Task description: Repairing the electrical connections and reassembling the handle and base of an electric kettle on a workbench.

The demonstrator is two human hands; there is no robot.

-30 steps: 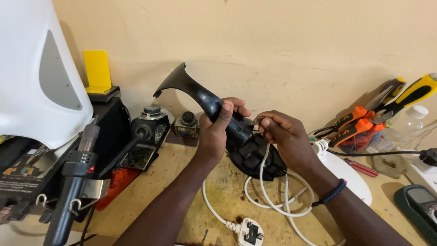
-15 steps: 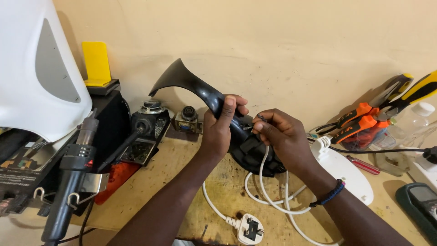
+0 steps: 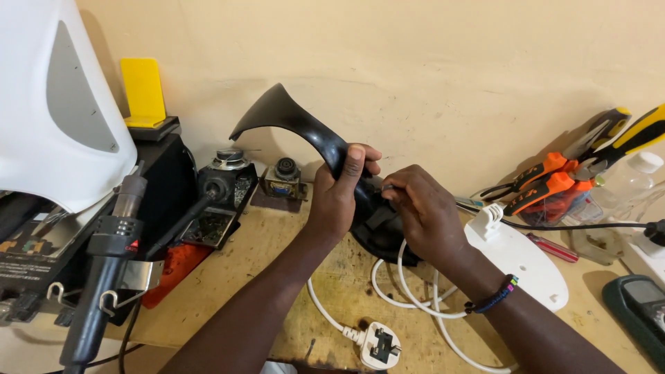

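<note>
Risk of slipping — left hand (image 3: 339, 197) wrapped tight round black curved handle (image 3: 305, 135), held mid-bench, flared end toward 11 o'clock. Right hand (image 3: 422, 211) pinched shut near base, contents hidden — cannot tell. White cord (image 3: 409, 291) trailing at 6 o'clock, likely to snag.
</note>
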